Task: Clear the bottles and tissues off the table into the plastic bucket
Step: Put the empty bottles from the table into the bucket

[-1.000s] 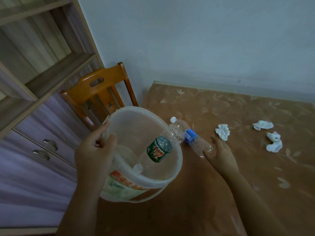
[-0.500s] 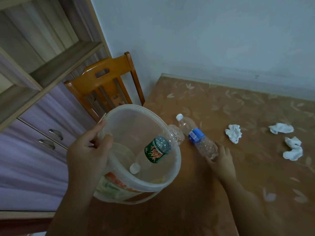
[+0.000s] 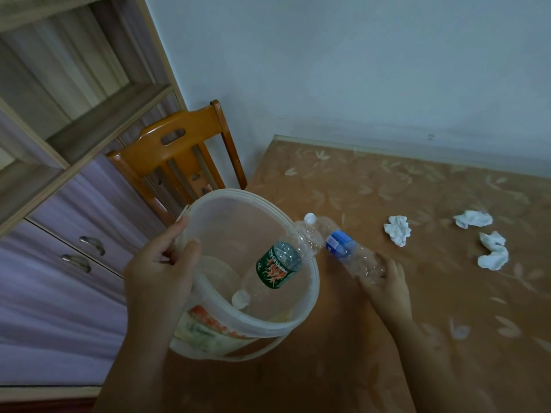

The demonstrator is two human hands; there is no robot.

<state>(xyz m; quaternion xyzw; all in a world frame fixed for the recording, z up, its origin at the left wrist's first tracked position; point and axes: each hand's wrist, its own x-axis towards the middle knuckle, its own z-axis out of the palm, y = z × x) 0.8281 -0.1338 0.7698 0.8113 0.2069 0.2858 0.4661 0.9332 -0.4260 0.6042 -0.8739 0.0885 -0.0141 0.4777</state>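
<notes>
My left hand (image 3: 161, 272) grips the left rim of a translucent plastic bucket (image 3: 247, 195), held tilted at the left edge of the brown table (image 3: 343, 353). Inside the bucket lies a clear bottle with a green label (image 3: 278, 265), cap down. A clear bottle with a blue label (image 3: 340, 244) lies on the table, its white cap touching the bucket's rim. My right hand (image 3: 386, 286) holds this bottle's base between thumb and fingers. Three crumpled white tissues lie further right: one (image 3: 398, 229) near the bottle, one (image 3: 472, 219) behind, one (image 3: 493, 251) at the far right.
A wooden chair (image 3: 179, 150) stands behind the bucket, against the wall. A shelf unit with purple drawers (image 3: 89, 242) fills the left side. The table's far edge meets the wall.
My right hand has closed in on the base of the blue-label bottle, from fingertips touching it to holding it. The bucket and my left hand stay where they were.
</notes>
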